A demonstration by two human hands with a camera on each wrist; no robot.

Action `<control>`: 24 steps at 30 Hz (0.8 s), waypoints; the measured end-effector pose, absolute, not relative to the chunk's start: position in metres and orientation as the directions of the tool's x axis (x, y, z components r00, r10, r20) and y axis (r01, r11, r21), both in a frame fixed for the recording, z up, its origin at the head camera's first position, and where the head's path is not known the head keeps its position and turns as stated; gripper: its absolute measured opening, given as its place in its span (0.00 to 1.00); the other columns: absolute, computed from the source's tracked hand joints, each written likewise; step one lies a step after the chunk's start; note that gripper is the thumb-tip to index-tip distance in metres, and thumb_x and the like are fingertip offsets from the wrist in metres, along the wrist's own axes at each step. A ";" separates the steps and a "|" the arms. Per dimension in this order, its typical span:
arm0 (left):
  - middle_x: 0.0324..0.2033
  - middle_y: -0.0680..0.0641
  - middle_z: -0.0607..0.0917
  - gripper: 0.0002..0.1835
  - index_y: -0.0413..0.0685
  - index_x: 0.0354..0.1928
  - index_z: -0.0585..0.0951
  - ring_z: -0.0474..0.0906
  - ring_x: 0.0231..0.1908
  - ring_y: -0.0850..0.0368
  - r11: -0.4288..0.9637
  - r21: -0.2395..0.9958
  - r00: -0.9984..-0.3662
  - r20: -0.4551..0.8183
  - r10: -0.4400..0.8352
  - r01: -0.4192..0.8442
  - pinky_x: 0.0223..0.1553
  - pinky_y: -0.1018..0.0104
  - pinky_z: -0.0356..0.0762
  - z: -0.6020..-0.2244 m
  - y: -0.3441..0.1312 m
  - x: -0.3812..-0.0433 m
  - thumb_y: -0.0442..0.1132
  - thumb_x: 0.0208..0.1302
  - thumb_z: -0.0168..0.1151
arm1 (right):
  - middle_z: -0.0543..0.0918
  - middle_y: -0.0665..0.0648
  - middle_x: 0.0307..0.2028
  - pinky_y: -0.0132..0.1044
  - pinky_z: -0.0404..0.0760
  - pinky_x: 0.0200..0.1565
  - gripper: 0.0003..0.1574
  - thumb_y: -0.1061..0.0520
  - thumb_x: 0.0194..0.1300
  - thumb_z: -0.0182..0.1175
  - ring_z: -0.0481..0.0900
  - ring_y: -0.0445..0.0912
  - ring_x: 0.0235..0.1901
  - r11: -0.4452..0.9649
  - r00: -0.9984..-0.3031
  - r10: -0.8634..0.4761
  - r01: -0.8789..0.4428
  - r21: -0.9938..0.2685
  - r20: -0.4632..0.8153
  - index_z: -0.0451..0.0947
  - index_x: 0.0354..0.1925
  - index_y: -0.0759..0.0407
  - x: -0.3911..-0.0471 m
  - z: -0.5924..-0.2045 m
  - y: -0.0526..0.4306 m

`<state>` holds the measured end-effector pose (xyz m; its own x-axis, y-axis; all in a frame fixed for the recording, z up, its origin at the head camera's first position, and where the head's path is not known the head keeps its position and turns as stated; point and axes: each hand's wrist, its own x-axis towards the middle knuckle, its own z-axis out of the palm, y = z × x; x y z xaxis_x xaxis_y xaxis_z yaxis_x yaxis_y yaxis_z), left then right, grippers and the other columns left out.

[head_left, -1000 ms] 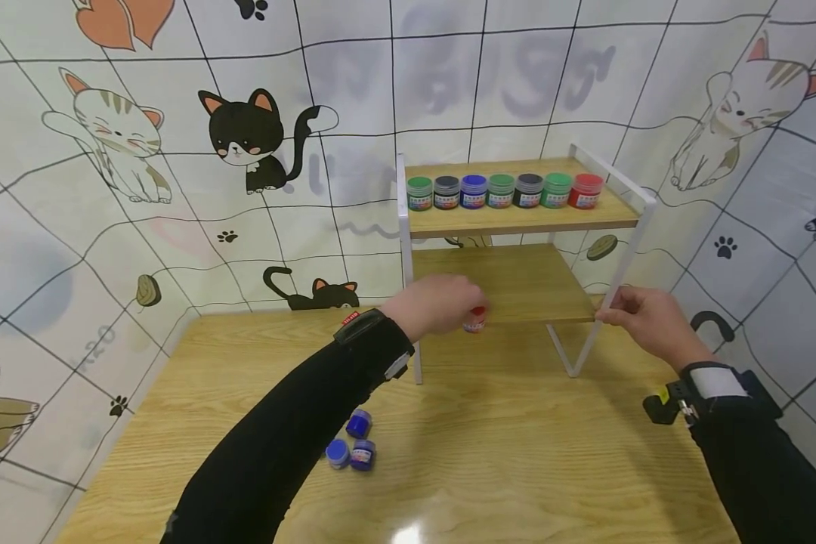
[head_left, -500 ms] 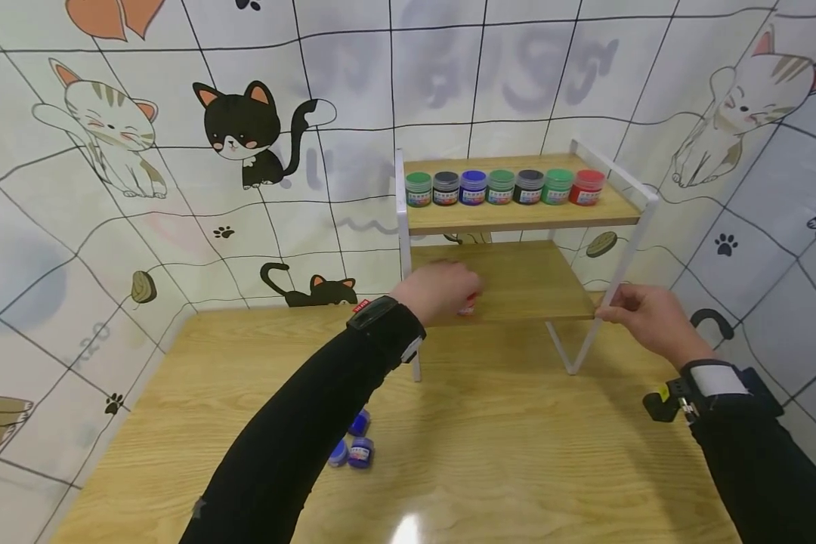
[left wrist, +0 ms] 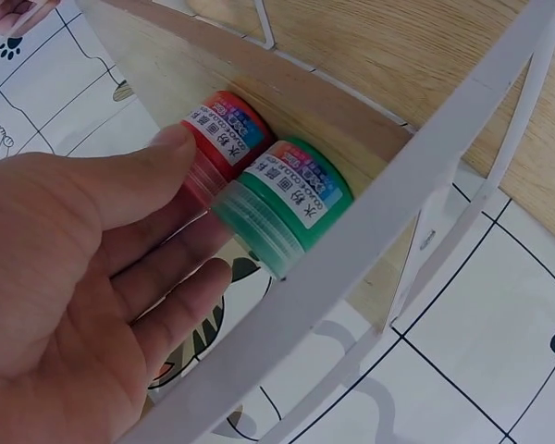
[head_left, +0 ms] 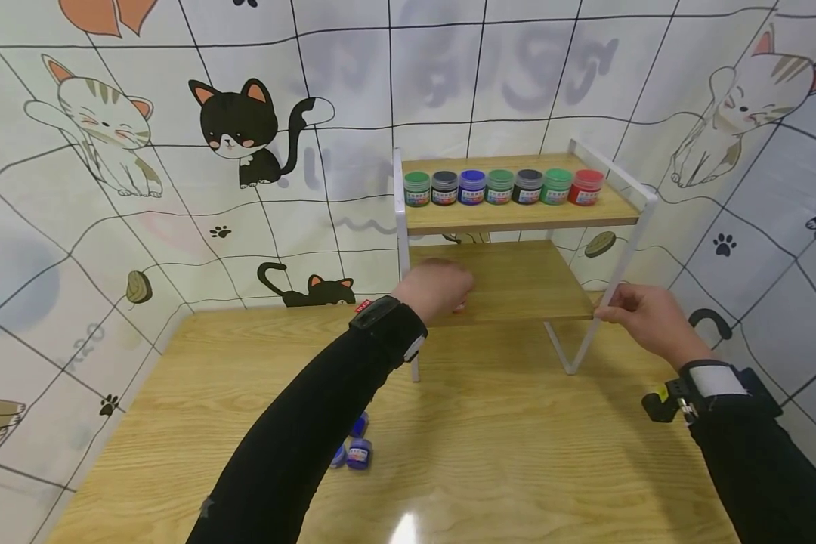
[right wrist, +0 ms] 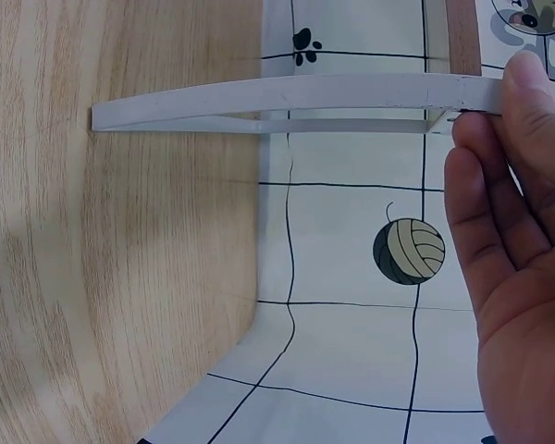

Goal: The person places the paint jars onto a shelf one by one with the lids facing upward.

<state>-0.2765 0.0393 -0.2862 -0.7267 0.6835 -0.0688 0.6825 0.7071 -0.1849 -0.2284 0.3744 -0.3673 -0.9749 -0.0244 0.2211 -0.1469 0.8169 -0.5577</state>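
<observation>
My left hand (head_left: pixel 438 289) reaches onto the lower board of a small two-tier shelf (head_left: pixel 523 283). In the left wrist view, its thumb and fingers grip a red paint jar (left wrist: pixel 224 139) by the lid end. Right beside that jar stands a green-labelled paint jar (left wrist: pixel 294 196), near the white side frame; in the head view my hand hides it. On the other side of the shelf my right hand (head_left: pixel 647 316) pinches the white metal frame (right wrist: pixel 277 97) between thumb and fingers, level with the lower board's edge.
Several paint jars, green, black, blue and red, line the upper board (head_left: pixel 517 217). Blue jars (head_left: pixel 359 453) lie on the wooden table (head_left: pixel 503 453) near my left forearm, which partly covers them. Cat-patterned sheeting (head_left: pixel 353 83) rises behind and beside the shelf.
My left hand has carried the red paint jar from in front of the lower board leftward onto it, beside the left frame. My right hand stays on the frame.
</observation>
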 end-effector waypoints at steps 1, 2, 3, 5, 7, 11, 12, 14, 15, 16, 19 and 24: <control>0.30 0.52 0.76 0.02 0.50 0.39 0.77 0.71 0.32 0.57 0.705 -0.200 -0.727 -0.069 0.683 0.681 0.35 0.67 0.71 -0.286 0.039 -0.276 0.38 0.67 0.56 | 0.83 0.63 0.35 0.49 0.73 0.37 0.16 0.48 0.65 0.61 0.73 0.56 0.38 0.818 -0.975 -0.023 -0.145 -0.557 0.220 0.79 0.37 0.61 -0.228 -0.367 0.374; 0.31 0.52 0.77 0.02 0.50 0.40 0.77 0.71 0.33 0.57 0.702 -0.214 -0.727 -0.067 0.684 0.680 0.36 0.67 0.72 -0.287 0.039 -0.276 0.38 0.67 0.56 | 0.83 0.63 0.35 0.49 0.73 0.37 0.16 0.48 0.65 0.61 0.73 0.56 0.38 0.819 -0.975 -0.023 -0.145 -0.556 0.221 0.79 0.37 0.61 -0.228 -0.367 0.374; 0.31 0.52 0.77 0.03 0.50 0.41 0.77 0.71 0.33 0.57 0.698 -0.229 -0.726 -0.065 0.684 0.678 0.37 0.67 0.73 -0.286 0.039 -0.275 0.37 0.67 0.57 | 0.83 0.63 0.35 0.49 0.73 0.38 0.16 0.47 0.65 0.61 0.73 0.56 0.38 0.819 -0.975 -0.022 -0.145 -0.555 0.221 0.79 0.37 0.61 -0.228 -0.367 0.374; 0.32 0.52 0.77 0.04 0.50 0.42 0.77 0.71 0.34 0.57 0.696 -0.244 -0.727 -0.060 0.684 0.675 0.38 0.66 0.74 -0.286 0.039 -0.274 0.37 0.67 0.56 | 0.83 0.63 0.36 0.50 0.73 0.38 0.17 0.47 0.65 0.61 0.74 0.57 0.39 0.819 -0.975 -0.022 -0.144 -0.555 0.221 0.79 0.37 0.61 -0.228 -0.367 0.374; 0.32 0.52 0.77 0.04 0.49 0.42 0.77 0.71 0.34 0.57 0.694 -0.253 -0.726 -0.055 0.685 0.674 0.39 0.66 0.74 -0.286 0.039 -0.273 0.37 0.67 0.56 | 0.83 0.63 0.36 0.50 0.73 0.38 0.17 0.47 0.65 0.61 0.73 0.57 0.39 0.821 -0.975 -0.023 -0.144 -0.552 0.221 0.79 0.37 0.61 -0.229 -0.367 0.374; 0.31 0.52 0.77 0.03 0.49 0.40 0.77 0.71 0.34 0.56 0.694 -0.249 -0.724 -0.049 0.688 0.676 0.38 0.66 0.74 -0.285 0.038 -0.272 0.37 0.66 0.57 | 0.83 0.62 0.35 0.49 0.73 0.37 0.17 0.47 0.65 0.61 0.73 0.56 0.38 0.823 -0.975 -0.021 -0.144 -0.550 0.222 0.79 0.36 0.61 -0.229 -0.367 0.374; 0.31 0.52 0.77 0.03 0.49 0.39 0.78 0.71 0.33 0.56 0.694 -0.245 -0.723 -0.048 0.689 0.677 0.38 0.66 0.73 -0.285 0.038 -0.272 0.37 0.66 0.57 | 0.83 0.62 0.35 0.48 0.73 0.37 0.17 0.47 0.65 0.61 0.73 0.56 0.38 0.823 -0.975 -0.021 -0.143 -0.549 0.223 0.79 0.36 0.60 -0.229 -0.367 0.374; 0.31 0.52 0.77 0.04 0.49 0.40 0.78 0.71 0.33 0.56 0.696 -0.235 -0.723 -0.050 0.689 0.679 0.39 0.66 0.74 -0.284 0.038 -0.271 0.38 0.66 0.57 | 0.83 0.62 0.35 0.48 0.73 0.37 0.17 0.47 0.65 0.61 0.73 0.56 0.38 0.822 -0.975 -0.019 -0.141 -0.552 0.221 0.79 0.36 0.61 -0.229 -0.367 0.374; 0.31 0.52 0.78 0.04 0.49 0.40 0.78 0.71 0.33 0.56 0.697 -0.227 -0.723 -0.054 0.689 0.681 0.39 0.66 0.74 -0.284 0.038 -0.271 0.38 0.67 0.57 | 0.83 0.62 0.34 0.48 0.74 0.37 0.17 0.47 0.65 0.61 0.74 0.56 0.38 0.822 -0.975 -0.020 -0.142 -0.551 0.221 0.79 0.36 0.61 -0.229 -0.367 0.374; 0.31 0.52 0.78 0.04 0.49 0.40 0.78 0.72 0.33 0.57 0.699 -0.217 -0.724 -0.058 0.688 0.681 0.39 0.66 0.74 -0.283 0.038 -0.272 0.39 0.67 0.57 | 0.83 0.62 0.34 0.49 0.74 0.37 0.17 0.47 0.65 0.61 0.74 0.56 0.38 0.823 -0.975 -0.020 -0.143 -0.551 0.223 0.79 0.36 0.61 -0.229 -0.367 0.374; 0.31 0.52 0.78 0.04 0.49 0.41 0.78 0.72 0.33 0.57 0.702 -0.184 -0.722 -0.073 0.688 0.688 0.38 0.66 0.74 -0.282 0.039 -0.272 0.39 0.67 0.57 | 0.83 0.62 0.35 0.50 0.75 0.38 0.16 0.48 0.65 0.62 0.75 0.56 0.38 0.822 -0.974 -0.022 -0.145 -0.551 0.224 0.80 0.37 0.61 -0.230 -0.368 0.374; 0.34 0.53 0.79 0.06 0.50 0.42 0.77 0.72 0.35 0.58 0.690 -0.098 -0.697 -0.074 0.713 0.717 0.39 0.67 0.74 -0.278 0.038 -0.273 0.35 0.65 0.57 | 0.84 0.62 0.36 0.53 0.75 0.39 0.17 0.47 0.65 0.62 0.76 0.57 0.40 0.818 -0.975 -0.023 -0.145 -0.557 0.221 0.80 0.37 0.61 -0.230 -0.368 0.375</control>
<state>-0.2731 0.0385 -0.2784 -0.6969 0.7133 -0.0737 0.7169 0.6902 -0.0984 -0.2298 0.3754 -0.3683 -0.9749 -0.0228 0.2213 -0.1454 0.8180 -0.5565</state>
